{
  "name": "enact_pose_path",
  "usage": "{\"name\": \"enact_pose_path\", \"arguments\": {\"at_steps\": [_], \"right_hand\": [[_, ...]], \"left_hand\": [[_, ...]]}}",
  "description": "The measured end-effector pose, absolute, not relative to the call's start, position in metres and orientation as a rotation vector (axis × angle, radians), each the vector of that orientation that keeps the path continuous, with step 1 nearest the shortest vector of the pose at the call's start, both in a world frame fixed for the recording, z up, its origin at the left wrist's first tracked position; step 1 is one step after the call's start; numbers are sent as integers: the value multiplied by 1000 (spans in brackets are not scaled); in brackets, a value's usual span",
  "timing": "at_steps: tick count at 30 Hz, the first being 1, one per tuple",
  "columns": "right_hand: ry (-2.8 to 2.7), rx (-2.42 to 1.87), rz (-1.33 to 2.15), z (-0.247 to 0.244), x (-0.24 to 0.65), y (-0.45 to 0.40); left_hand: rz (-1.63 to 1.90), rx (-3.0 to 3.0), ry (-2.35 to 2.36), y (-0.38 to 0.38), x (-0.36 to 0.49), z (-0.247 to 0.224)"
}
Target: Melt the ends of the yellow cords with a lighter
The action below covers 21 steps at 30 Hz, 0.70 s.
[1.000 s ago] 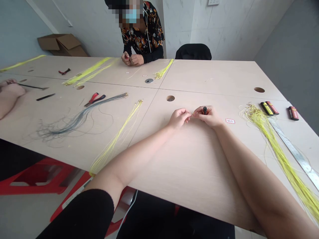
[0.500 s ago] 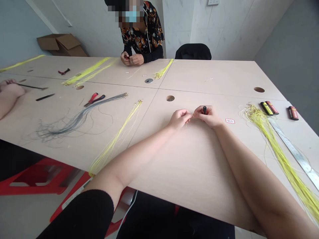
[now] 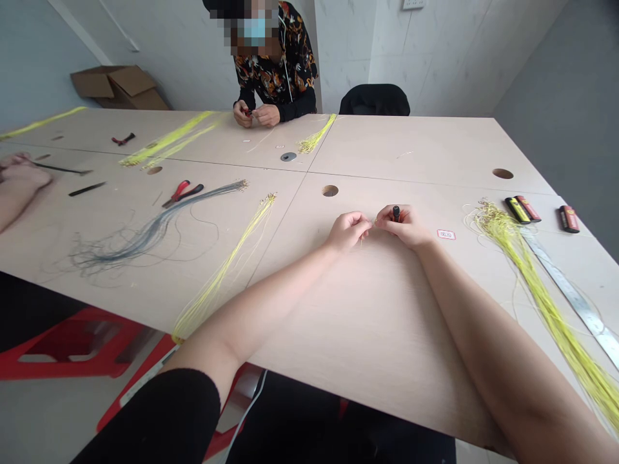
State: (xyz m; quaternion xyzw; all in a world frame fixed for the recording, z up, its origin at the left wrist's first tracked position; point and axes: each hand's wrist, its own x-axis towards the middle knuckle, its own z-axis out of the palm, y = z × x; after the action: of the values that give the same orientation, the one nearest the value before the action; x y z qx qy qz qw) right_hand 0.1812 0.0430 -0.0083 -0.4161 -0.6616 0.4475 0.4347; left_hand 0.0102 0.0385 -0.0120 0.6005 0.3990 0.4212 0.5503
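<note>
Lot of 2 hands: left hand and right hand are pinching narrowly, nearly meeting, over a yellow wire, its end hanging toward the person; right hand is gripping a black tube — upright, nearer that hand.

The tool in my right hand is black. My sleeve is black too, and the table is pale beige wood. At the right of the frame, the wire bundle is bright yellow, and so is the bundle left of my arm. The wires at the left are blue-grey. The pliers have red and black handles. At the right edge, one pack is black and yellow, another black and red, and the ruler is silver. At the top, the jacket has an orange and white pattern on black. The stool at lower left is red.
</note>
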Motion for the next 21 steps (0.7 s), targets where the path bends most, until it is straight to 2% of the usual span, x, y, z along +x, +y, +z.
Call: {"name": "enact_pose_path", "arguments": {"at_steps": [21], "right_hand": [[-1653, -1056, 1116, -6, 181, 42]], "left_hand": [[1037, 1470, 940, 38, 10, -15]]}}
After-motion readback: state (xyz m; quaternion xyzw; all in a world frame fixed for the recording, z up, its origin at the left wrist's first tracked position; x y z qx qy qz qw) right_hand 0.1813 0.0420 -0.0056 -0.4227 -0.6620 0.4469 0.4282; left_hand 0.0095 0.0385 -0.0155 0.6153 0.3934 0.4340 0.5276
